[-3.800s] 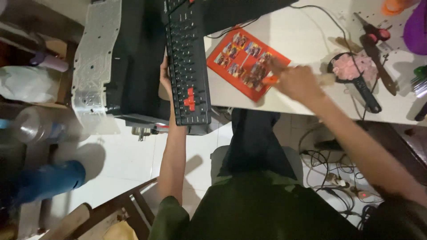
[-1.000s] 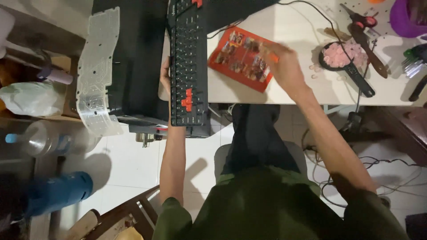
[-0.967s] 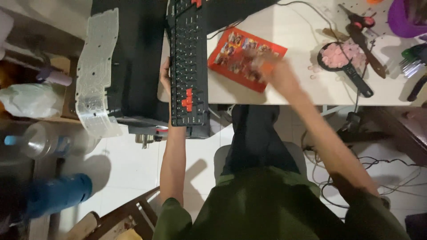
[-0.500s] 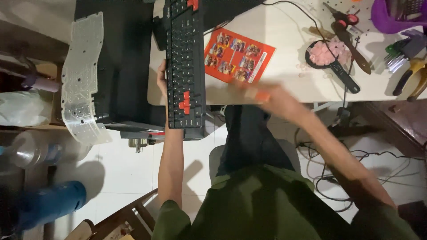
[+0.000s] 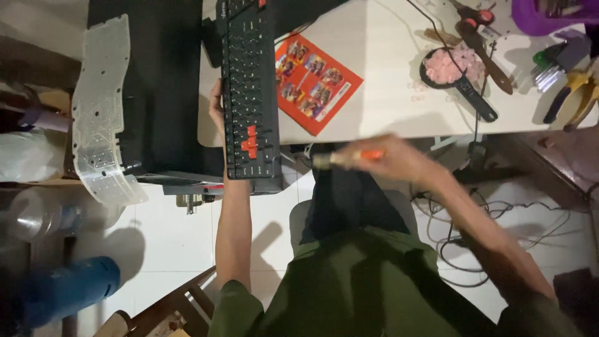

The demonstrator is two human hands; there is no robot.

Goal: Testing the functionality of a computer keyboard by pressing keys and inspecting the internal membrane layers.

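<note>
The right hand (image 5: 393, 162), closed on an orange-handled tool (image 5: 349, 158), has come off the table (image 5: 387, 106), while the left hand (image 5: 217, 106) steadies the black keyboard (image 5: 249, 100).

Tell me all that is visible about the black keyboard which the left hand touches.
The black keyboard is long and narrow, apparently plastic, with rows of dark keys and a few red keys near its close end. It lies flat, keys upward, lengthwise away from the person, its near end reaching past the edge of the white table. The left hand grips its left side. An orange card lies just to its right, and a black case to its left. Its far end is cut off.
</note>
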